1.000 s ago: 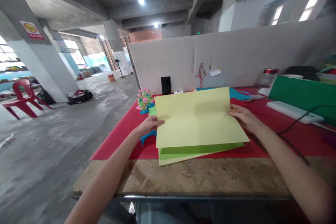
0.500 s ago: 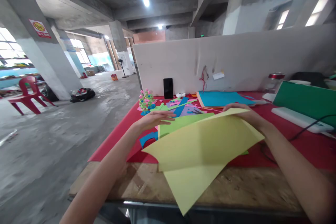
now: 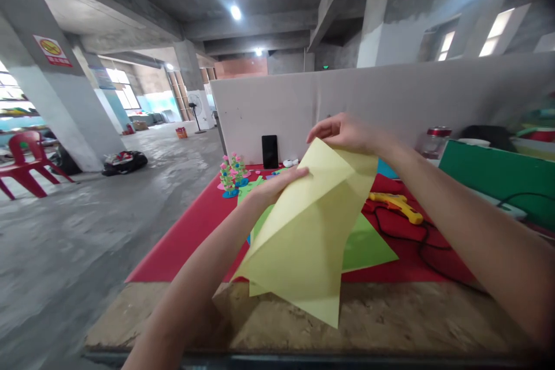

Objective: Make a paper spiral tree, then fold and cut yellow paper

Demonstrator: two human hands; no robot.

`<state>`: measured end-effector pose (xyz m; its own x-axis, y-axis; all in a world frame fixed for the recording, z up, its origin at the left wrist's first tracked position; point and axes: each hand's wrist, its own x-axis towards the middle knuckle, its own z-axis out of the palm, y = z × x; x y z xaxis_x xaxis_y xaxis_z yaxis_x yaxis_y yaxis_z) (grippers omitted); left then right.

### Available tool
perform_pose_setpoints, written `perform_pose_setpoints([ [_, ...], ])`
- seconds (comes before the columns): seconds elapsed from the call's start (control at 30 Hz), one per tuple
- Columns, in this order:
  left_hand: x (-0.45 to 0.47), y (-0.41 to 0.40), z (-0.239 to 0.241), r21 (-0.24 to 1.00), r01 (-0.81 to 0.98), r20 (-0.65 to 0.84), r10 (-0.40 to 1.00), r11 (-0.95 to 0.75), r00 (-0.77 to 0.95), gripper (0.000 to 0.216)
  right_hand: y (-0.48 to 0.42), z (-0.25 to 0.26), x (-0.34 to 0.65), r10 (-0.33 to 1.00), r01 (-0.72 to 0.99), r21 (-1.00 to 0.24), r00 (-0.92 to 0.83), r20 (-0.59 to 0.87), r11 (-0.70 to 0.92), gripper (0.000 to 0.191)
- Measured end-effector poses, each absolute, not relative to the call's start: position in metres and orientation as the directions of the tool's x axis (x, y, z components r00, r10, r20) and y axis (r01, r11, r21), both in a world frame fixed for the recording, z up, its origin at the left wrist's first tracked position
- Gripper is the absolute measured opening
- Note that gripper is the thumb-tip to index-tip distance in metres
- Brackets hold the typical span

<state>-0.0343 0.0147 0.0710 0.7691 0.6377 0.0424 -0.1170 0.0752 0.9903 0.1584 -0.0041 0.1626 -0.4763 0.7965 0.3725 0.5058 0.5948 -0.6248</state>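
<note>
A large sheet of yellow paper (image 3: 303,231) hangs bent in front of me, over the table's front edge. My right hand (image 3: 342,134) grips its top edge, fingers curled over, held high. At the upper left edge, my left hand (image 3: 281,184) has its thumb against the paper; the other fingers are mostly hidden behind it. Beneath lies green paper (image 3: 366,245), partly covered by the yellow sheet. Right of the sheet, a yellow glue gun (image 3: 396,205) with a black cord rests on the red table covering (image 3: 182,243).
Small paper flower plants (image 3: 232,173) stand at the back left, beside an upright black phone (image 3: 269,151) and white earbuds case (image 3: 289,163). A green board (image 3: 498,182) and a red-lidded jar (image 3: 436,141) are on the right. A white partition (image 3: 269,104) closes off the back.
My right hand has lifted the yellow sheet up and left, uncovering the glue gun. My left hand, open and apart from the sheet before, has moved right and now holds its edge.
</note>
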Motion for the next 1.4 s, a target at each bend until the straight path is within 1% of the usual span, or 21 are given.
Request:
perform_pose_setpoints([
  [0.07, -0.038, 0.015, 0.075, 0.980, -0.163, 0.044, 0.682, 0.111, 0.730, 0.048, -0.006, 0.177, 0.155, 0.804, 0.523, -0.613, -0.439, 0.402, 0.592, 0.018],
  [0.13, -0.039, 0.016, 0.082, 0.977, -0.200, 0.098, 0.685, 0.072, 0.722, 0.050, -0.006, 0.191, 0.153, 0.803, 0.533, -0.601, -0.410, 0.432, 0.596, 0.019],
  [0.2, -0.036, 0.017, 0.092, 0.973, -0.225, 0.196, 0.664, -0.042, 0.722, 0.051, -0.004, 0.204, 0.150, 0.778, 0.536, -0.563, -0.438, 0.451, 0.629, 0.019],
  [0.27, -0.031, 0.015, 0.102, 0.961, -0.213, 0.278, 0.659, -0.179, 0.699, 0.055, -0.002, 0.216, 0.145, 0.742, 0.545, -0.503, -0.491, 0.457, 0.671, 0.020],
  [0.37, -0.026, 0.008, 0.111, 0.927, -0.135, 0.358, 0.711, -0.351, 0.606, 0.050, -0.005, 0.228, 0.136, 0.712, 0.579, -0.418, -0.520, 0.472, 0.700, 0.019],
  [0.47, -0.027, 0.001, 0.113, 0.889, -0.054, 0.423, 0.770, -0.455, 0.477, 0.046, -0.013, 0.234, 0.134, 0.685, 0.578, -0.388, -0.489, 0.539, 0.718, 0.017],
  [0.5, -0.029, 0.000, 0.113, 0.881, -0.035, 0.440, 0.787, -0.473, 0.434, 0.045, -0.016, 0.233, 0.136, 0.663, 0.555, -0.394, -0.454, 0.595, 0.733, 0.018],
  [0.57, -0.033, -0.001, 0.114, 0.867, -0.030, 0.474, 0.805, -0.497, 0.357, 0.045, -0.025, 0.228, 0.143, 0.614, 0.491, -0.426, -0.327, 0.719, 0.760, 0.027],
  [0.63, -0.037, -0.001, 0.115, 0.852, -0.054, 0.513, 0.808, -0.521, 0.290, 0.045, -0.035, 0.217, 0.150, 0.593, 0.446, -0.472, -0.182, 0.784, 0.761, 0.038],
  [0.67, -0.038, -0.001, 0.116, 0.842, -0.068, 0.533, 0.806, -0.535, 0.258, 0.046, -0.039, 0.209, 0.152, 0.604, 0.444, -0.497, -0.136, 0.786, 0.746, 0.039],
  [0.77, -0.042, -0.002, 0.121, 0.809, -0.089, 0.586, 0.786, -0.581, 0.200, 0.047, -0.047, 0.184, 0.151, 0.679, 0.477, -0.564, -0.098, 0.728, 0.674, 0.036],
  [0.87, -0.045, -0.004, 0.123, 0.773, -0.046, 0.629, 0.754, -0.633, 0.190, 0.048, -0.047, 0.160, 0.141, 0.697, 0.436, -0.622, -0.015, 0.717, 0.650, 0.028],
  [0.93, -0.048, -0.006, 0.124, 0.773, -0.013, 0.618, 0.749, -0.634, 0.237, 0.047, -0.045, 0.148, 0.138, 0.705, 0.375, -0.672, 0.064, 0.706, 0.638, 0.023],
  [1.0, -0.052, -0.007, 0.125, 0.801, -0.021, 0.572, 0.754, -0.598, 0.323, 0.041, -0.044, 0.137, 0.138, 0.721, 0.320, -0.715, 0.124, 0.682, 0.622, 0.020],
  [1.1, -0.058, -0.005, 0.126, 0.841, -0.042, 0.506, 0.757, -0.539, 0.413, 0.034, -0.041, 0.126, 0.140, 0.741, 0.241, -0.748, 0.138, 0.657, 0.618, 0.018],
  [1.2, -0.065, -0.003, 0.129, 0.861, -0.001, 0.464, 0.786, -0.508, 0.408, 0.032, -0.037, 0.120, 0.139, 0.760, 0.200, -0.763, 0.107, 0.641, 0.615, 0.018],
  [1.27, -0.069, -0.003, 0.130, 0.869, 0.028, 0.447, 0.807, -0.495, 0.385, 0.031, -0.035, 0.119, 0.134, 0.760, 0.192, -0.761, 0.099, 0.643, 0.619, 0.022],
  [1.4, -0.073, -0.004, 0.132, 0.866, 0.065, 0.445, 0.822, -0.497, 0.357, 0.032, -0.038, 0.120, 0.126, 0.717, 0.192, -0.726, 0.128, 0.686, 0.660, 0.023],
])
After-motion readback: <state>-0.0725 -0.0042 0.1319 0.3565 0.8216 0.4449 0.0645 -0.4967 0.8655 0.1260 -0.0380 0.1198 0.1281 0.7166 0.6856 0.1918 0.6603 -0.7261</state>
